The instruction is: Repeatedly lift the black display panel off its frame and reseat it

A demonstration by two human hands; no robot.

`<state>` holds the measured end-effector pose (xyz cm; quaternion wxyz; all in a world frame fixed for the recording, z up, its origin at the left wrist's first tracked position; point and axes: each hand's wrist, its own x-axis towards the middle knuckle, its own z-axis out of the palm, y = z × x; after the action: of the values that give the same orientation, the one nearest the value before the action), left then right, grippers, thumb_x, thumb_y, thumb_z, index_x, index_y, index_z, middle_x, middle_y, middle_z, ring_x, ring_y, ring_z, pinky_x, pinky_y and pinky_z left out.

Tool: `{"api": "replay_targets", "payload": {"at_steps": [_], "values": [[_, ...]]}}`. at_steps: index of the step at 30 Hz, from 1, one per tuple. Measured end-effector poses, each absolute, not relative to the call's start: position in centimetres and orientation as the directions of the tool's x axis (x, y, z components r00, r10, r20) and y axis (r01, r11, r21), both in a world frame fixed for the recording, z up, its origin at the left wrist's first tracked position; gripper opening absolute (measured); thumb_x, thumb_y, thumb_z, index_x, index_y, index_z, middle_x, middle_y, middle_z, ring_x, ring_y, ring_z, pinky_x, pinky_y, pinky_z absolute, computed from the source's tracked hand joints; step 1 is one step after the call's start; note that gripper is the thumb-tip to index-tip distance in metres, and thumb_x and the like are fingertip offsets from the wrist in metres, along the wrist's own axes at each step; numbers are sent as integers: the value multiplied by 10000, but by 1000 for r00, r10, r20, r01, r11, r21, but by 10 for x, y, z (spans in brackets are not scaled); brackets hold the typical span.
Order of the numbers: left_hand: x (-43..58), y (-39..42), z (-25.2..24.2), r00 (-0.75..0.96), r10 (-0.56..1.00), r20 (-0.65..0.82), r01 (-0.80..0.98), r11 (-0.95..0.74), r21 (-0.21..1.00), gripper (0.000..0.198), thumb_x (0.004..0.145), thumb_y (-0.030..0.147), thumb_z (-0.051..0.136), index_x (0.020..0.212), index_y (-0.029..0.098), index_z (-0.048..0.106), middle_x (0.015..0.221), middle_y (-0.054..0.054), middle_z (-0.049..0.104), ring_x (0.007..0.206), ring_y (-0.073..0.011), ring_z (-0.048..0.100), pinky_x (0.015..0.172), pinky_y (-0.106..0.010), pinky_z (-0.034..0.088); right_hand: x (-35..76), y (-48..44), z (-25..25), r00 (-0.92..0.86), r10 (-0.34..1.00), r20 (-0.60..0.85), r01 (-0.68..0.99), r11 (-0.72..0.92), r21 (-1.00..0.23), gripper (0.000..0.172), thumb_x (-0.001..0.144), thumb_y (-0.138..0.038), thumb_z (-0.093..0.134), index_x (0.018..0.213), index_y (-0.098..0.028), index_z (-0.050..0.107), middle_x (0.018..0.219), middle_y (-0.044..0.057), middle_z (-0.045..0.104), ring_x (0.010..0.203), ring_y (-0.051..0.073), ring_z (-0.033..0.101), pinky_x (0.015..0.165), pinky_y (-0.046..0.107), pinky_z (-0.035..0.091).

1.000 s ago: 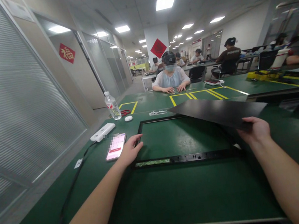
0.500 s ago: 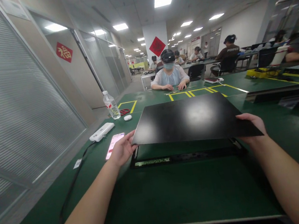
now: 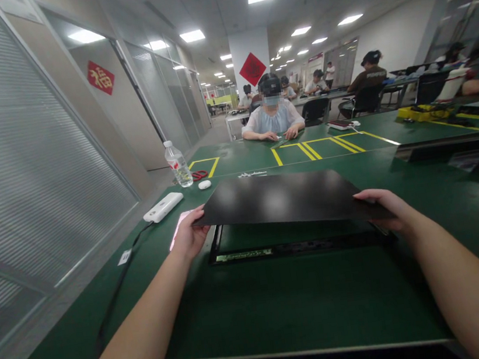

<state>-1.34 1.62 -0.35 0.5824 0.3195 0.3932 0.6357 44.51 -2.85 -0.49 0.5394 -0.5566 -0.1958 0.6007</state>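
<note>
A thin black rectangular panel with a dull sheen is held up between both hands, tilted above the table. My left hand pinches its near left corner, thumb on top. At the near right corner, my right hand grips the same panel, thumb over the upper face. Below it a black rectangular frame lies on the green table, with a green circuit strip along its near side. The panel hides most of the frame's far part. Close to my left hand lies a pink-screened phone, partly covered by that hand.
On the left of the green table are a white power bank with a black cable, a water bottle, red-handled scissors and a white earbud case. Across the table sits a person. Dark strips lie at right.
The panel has moved left and is lower at its far edge, with both hands still on it. Small metal pieces behind it now show. The view has shifted slightly.
</note>
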Motion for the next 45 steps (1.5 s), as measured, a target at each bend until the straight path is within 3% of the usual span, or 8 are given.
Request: {"api": "replay_targets", "payload": {"at_steps": [6, 10, 14, 18, 23, 45], "values": [[-11, 12, 3, -135, 991, 20, -485, -84, 870, 217, 687, 89, 663, 853, 141, 792, 796, -25, 783, 645, -130, 673, 586, -195, 559, 450, -27, -8, 180, 870, -460, -348, -381, -857, 142, 752, -131, 627, 878, -169, 681, 681, 54, 702, 547, 195, 654, 498, 307, 564], [-12, 11, 4, -147, 987, 58, -475, -122, 871, 231, 660, 115, 691, 861, 141, 801, 829, -33, 793, 689, -153, 687, 623, -216, 567, 454, -21, -13, 211, 882, -420, -289, -355, -889, 85, 762, -123, 640, 841, -150, 656, 621, 30, 644, 436, 108, 526, 352, 183, 366], [-11, 12, 2, -143, 987, 73, -463, -132, 877, 266, 643, 118, 706, 888, 123, 809, 835, -44, 799, 685, -153, 684, 610, -210, 558, 459, -16, -18, 284, 885, -368, -225, -311, -923, 140, 770, -115, 657, 909, -110, 675, 587, 11, 590, 364, 32, 330, 318, 136, 187], [-11, 12, 2, -130, 988, 77, -455, -129, 881, 290, 617, 126, 727, 895, 113, 810, 803, -45, 795, 680, -159, 689, 608, -216, 566, 462, -14, -21, 380, 870, -313, -140, -281, -950, 263, 783, -161, 685, 1041, -104, 684, 724, 109, 704, 385, 36, 345, 319, 144, 214], [-11, 13, 1, -126, 988, 84, -449, -133, 883, 302, 584, 135, 762, 881, 114, 812, 799, -46, 800, 665, -151, 687, 596, -206, 569, 462, -13, -23, 437, 858, -272, -46, -280, -959, 343, 810, -207, 673, 1130, -84, 691, 741, 153, 728, 383, 52, 365, 330, 170, 245], [-13, 14, -5, -94, 995, 29, -385, -63, 921, 333, 593, 76, 776, 924, 107, 777, 806, -54, 791, 638, -144, 697, 595, -213, 593, 451, -16, -23, 516, 835, -190, 130, -296, -946, 409, 765, -209, 660, 1154, -90, 707, 728, 120, 723, 364, 58, 378, 347, 209, 265]]}}
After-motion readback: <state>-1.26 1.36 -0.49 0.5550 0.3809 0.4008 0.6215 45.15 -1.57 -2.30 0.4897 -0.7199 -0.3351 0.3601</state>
